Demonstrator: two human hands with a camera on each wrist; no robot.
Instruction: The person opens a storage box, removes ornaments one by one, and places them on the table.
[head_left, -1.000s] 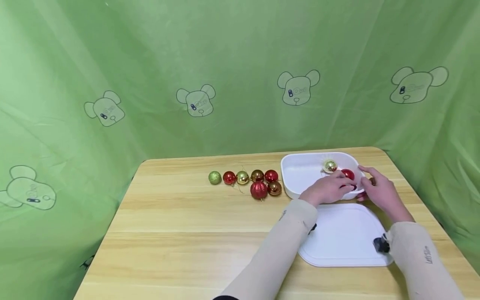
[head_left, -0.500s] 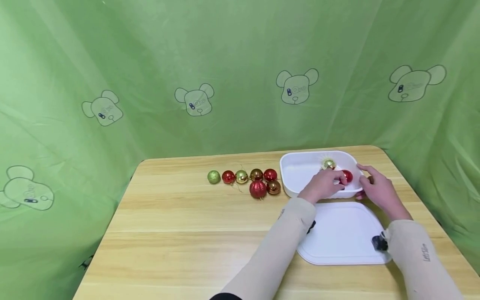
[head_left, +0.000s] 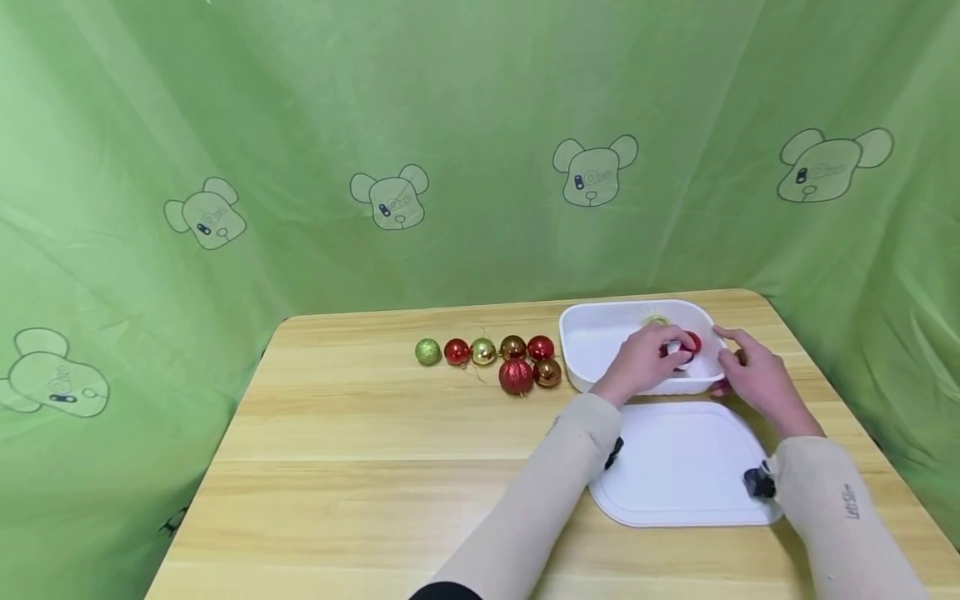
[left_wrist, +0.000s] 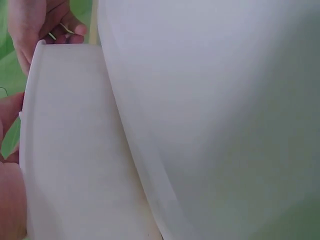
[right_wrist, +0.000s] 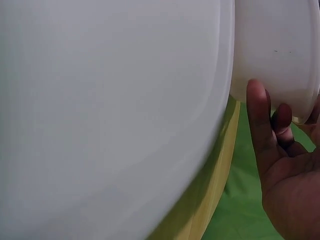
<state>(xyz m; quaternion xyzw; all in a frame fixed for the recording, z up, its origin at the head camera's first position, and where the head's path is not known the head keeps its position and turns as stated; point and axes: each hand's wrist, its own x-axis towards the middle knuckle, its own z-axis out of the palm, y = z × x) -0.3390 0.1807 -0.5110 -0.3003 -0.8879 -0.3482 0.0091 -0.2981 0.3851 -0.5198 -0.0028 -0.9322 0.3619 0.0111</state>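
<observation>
A white plastic box [head_left: 600,321] stands at the back right of the table, with Christmas baubles in its right part. My left hand [head_left: 636,365] reaches over its front rim, and its curled fingers hold a shiny red bauble [head_left: 694,342]. Behind these fingers a gold bauble [head_left: 657,321] is mostly covered. At the box's right end my right hand [head_left: 759,377] grips the wall, thumb at the rim and other fingers outside. A small brown patch [head_left: 742,357], perhaps another bauble, shows by that thumb. The right wrist view shows the right hand's fingers [right_wrist: 259,107] against the box's outer wall.
A white lid [head_left: 682,467] lies flat in front of the box, under the wrists. Left of the box lie several baubles: glittery green [head_left: 428,352], red [head_left: 457,352], gold [head_left: 483,351] and brown [head_left: 547,372]. A green curtain [head_left: 480,250] hangs behind the wooden table [head_left: 360,500].
My left hand has drawn back to the left inside the box, its fingers curling. The red bauble has shifted slightly toward the back. The right hand stays at the box's end.
</observation>
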